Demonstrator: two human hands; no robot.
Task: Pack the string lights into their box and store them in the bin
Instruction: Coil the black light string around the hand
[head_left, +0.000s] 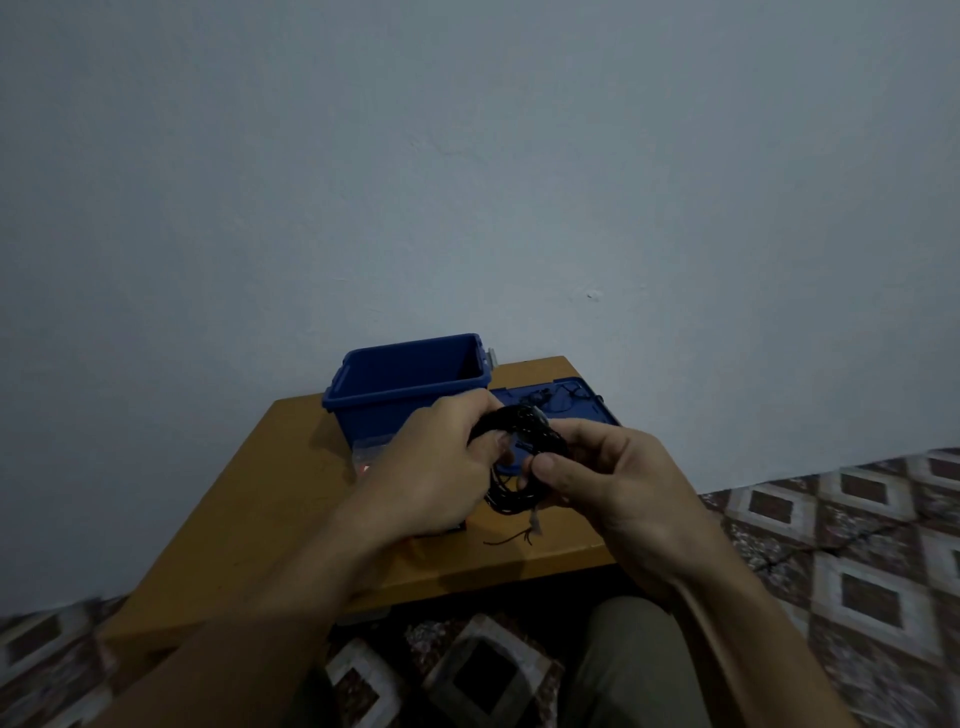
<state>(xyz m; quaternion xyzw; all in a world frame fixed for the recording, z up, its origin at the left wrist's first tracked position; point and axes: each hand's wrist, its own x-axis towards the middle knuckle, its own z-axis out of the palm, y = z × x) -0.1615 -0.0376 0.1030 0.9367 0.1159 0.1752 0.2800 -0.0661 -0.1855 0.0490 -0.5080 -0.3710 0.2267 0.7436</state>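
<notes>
Left grip (441, 467) and right grip (613, 478) clasp one black tangled coil of string lights (511, 501) before one blue bin (371, 415).

Home room, patterned floor mat (857, 545), low wooden table (249, 499), plain wall (467, 156)

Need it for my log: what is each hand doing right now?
Left hand: gripping the coiled string lights.
Right hand: pinching the same coil.

Box (370, 451) mostly hidden behind left hand (436, 467); string lights (511, 499) approx. half covered by it & right hand (613, 483).
</notes>
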